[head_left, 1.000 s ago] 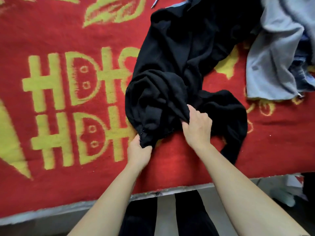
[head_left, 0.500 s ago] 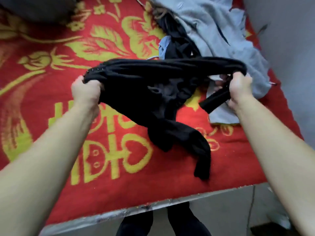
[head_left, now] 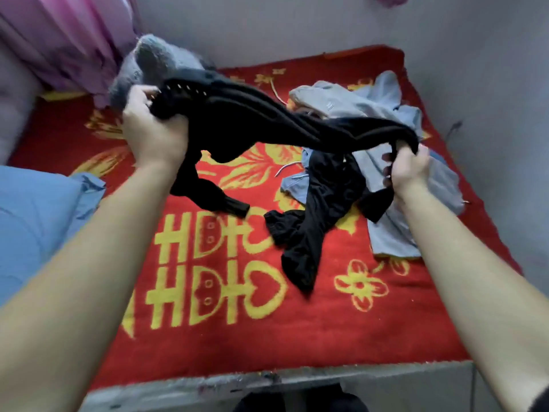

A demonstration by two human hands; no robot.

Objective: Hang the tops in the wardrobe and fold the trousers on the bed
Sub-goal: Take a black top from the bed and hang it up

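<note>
Head view: left hand [head_left: 151, 135] and right hand [head_left: 408, 168], fingers clenched, stretch the black garment [head_left: 267, 123] above the bed [head_left: 237, 322]; next, probably identify it as top or trousers.

Both bare forearms are stretched forward and held raised and spread apart, the left hand [head_left: 151, 129] being clenched higher and further out with its knuckles turned up, while the right hand [head_left: 408, 166] is closed lower, its fingers [head_left: 387, 171] curled inward in a fist.
</note>
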